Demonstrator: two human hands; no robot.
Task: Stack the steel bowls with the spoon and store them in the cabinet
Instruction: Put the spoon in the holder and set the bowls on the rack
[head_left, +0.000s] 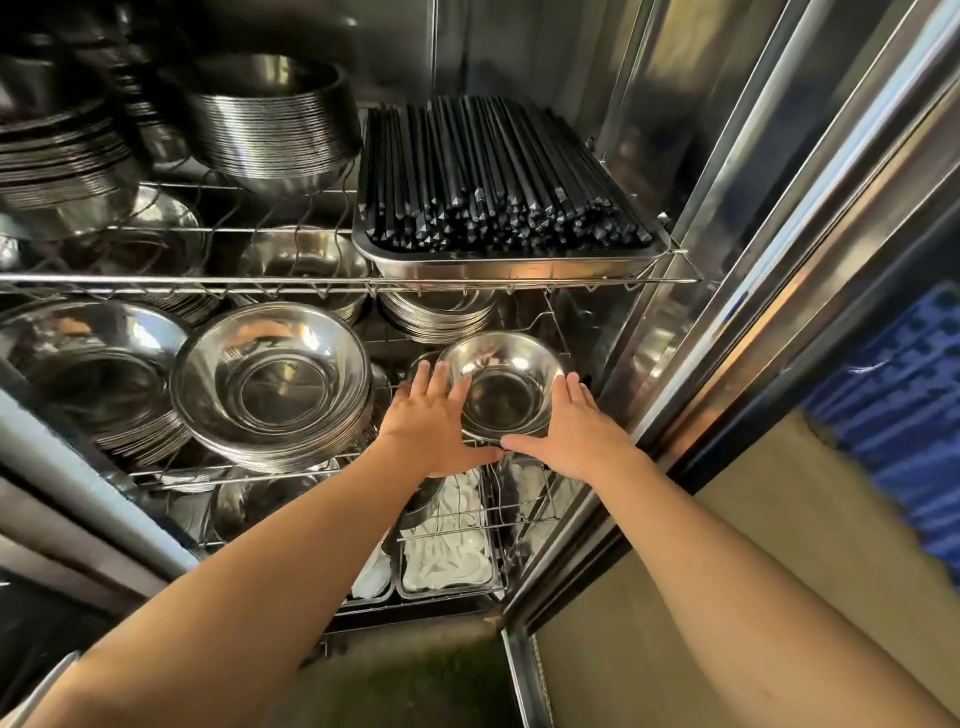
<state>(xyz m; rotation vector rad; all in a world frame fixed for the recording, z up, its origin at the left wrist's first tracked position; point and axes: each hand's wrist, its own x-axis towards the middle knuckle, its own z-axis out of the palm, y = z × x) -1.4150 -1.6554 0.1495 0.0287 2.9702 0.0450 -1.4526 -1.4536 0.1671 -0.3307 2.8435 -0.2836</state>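
A small stack of steel bowls (501, 384) sits on the middle wire shelf (156, 475) of the steel cabinet, at the right. My left hand (436, 421) lies flat against the stack's left side and my right hand (576, 428) against its right side. Fingers of both hands are stretched out and the thumbs meet in front of the stack. No spoon shows in the top bowl.
A wider bowl stack (272, 384) stands just left, with more stacks behind and on the upper shelf. A tray of black chopsticks (498, 171) sits above. White cloths in trays (447, 556) lie below. The open cabinet door (779, 234) is at the right.
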